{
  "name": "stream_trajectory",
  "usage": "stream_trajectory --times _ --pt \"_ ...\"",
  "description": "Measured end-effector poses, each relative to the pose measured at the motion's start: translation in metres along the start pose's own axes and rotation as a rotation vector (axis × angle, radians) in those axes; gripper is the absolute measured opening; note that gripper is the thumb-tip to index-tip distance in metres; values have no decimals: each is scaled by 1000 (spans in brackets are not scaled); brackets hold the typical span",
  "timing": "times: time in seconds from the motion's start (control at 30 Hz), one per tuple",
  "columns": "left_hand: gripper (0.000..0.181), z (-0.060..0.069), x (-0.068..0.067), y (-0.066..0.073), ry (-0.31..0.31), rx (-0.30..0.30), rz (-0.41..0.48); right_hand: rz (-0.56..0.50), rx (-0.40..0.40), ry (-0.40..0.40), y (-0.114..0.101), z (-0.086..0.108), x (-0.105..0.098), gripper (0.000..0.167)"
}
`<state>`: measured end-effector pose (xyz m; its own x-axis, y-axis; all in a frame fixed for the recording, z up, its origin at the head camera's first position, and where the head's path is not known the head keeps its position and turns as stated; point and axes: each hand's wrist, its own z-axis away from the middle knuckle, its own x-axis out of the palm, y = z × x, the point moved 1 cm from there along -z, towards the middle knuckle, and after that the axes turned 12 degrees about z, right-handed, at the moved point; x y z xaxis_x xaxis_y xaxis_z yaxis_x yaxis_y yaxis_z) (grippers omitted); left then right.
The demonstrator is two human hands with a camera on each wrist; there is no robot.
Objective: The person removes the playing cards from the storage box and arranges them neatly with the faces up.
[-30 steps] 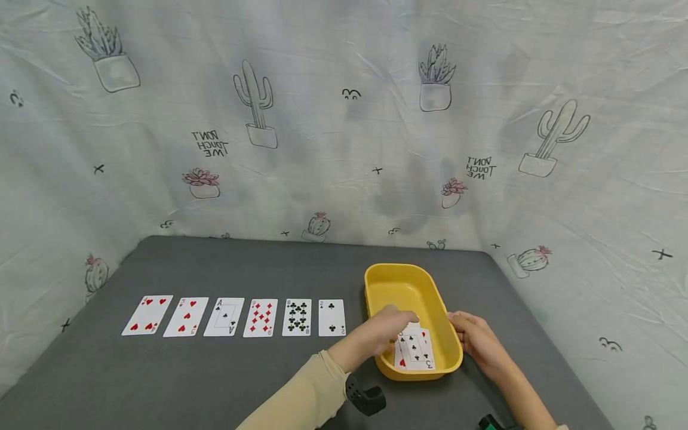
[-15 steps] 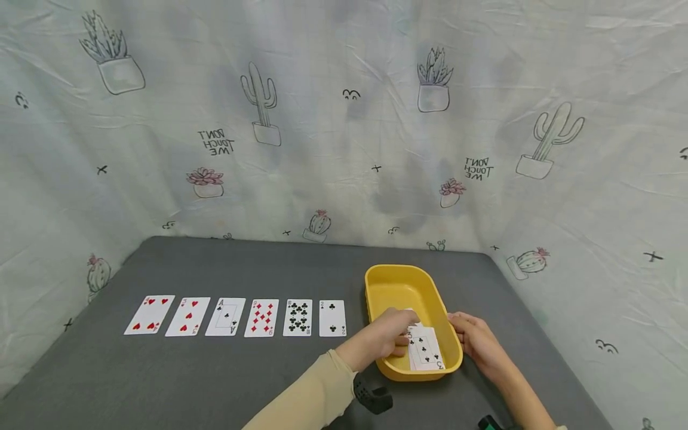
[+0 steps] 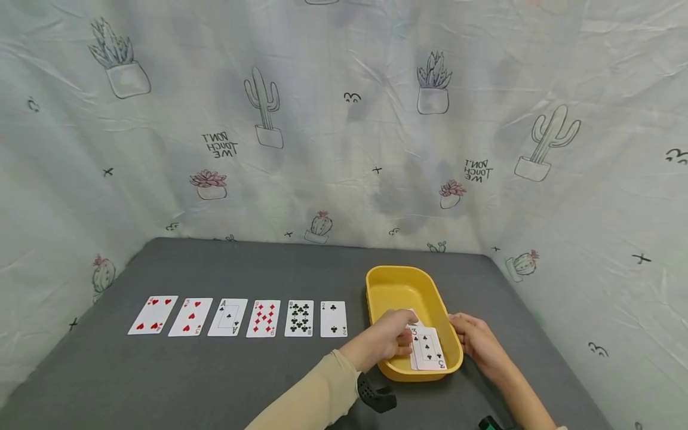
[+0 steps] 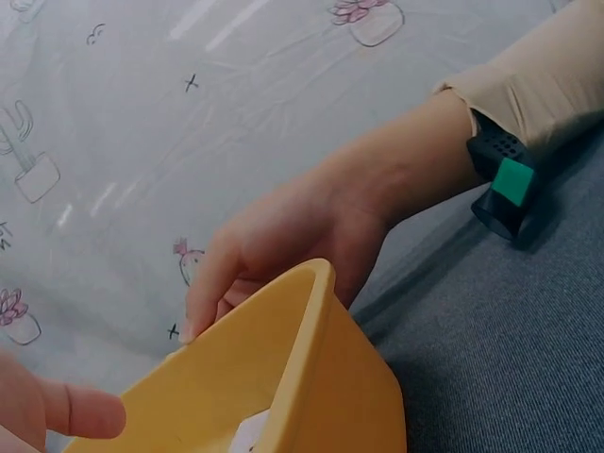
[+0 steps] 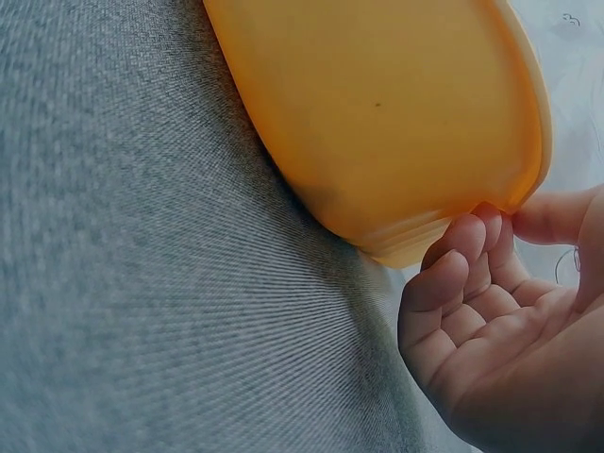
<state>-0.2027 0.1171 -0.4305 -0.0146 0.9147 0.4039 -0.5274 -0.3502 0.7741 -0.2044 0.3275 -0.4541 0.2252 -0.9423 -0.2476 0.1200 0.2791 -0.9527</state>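
My left hand (image 3: pixel 388 333) reaches over the near left side of a yellow plastic tray (image 3: pixel 400 272). Its fingers lie at the left edge of several face-up playing cards (image 3: pixel 428 349), the three of clubs on top. Whether they pinch a card is hidden. In the left wrist view a finger or thumb (image 4: pixel 85 411) of this hand shows above the tray, with one white card corner (image 4: pixel 247 432) inside. On the tray's right side my right hand (image 3: pixel 478 340) pinches the rim; the right wrist view shows its thumb and curled fingers (image 5: pixel 444 283) there.
Left of the tray, several face-up cards lie in a row on the grey table (image 3: pixel 215 382), from a heart card (image 3: pixel 153 315) to the two of clubs (image 3: pixel 333 319). A printed cloth (image 3: pixel 344 137) hangs behind and at both sides.
My left hand has shifted slightly right within the tray. The three of clubs has slid right, covering more of the red card beneath. My right hand stays on the rim.
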Motion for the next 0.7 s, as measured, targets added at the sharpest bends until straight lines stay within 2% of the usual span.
stream_trajectory --times 0.1,0.27,0.47,0.57,0.7 --pt "37 -1 1 0 -2 -1 8 9 1 -6 0 0 -1 33" --pt "38 2 4 1 -62 -11 -31 15 2 -12 0 0 -1 34" --pt "31 6 6 -1 -117 -45 -199 -1 -19 -27 0 -1 -3 34" --pt "22 6 8 -3 -105 -45 -276 6 -10 -18 -1 -1 -3 35" --pt "16 7 10 -4 -84 -30 -323 10 1 -13 -2 0 -2 34"
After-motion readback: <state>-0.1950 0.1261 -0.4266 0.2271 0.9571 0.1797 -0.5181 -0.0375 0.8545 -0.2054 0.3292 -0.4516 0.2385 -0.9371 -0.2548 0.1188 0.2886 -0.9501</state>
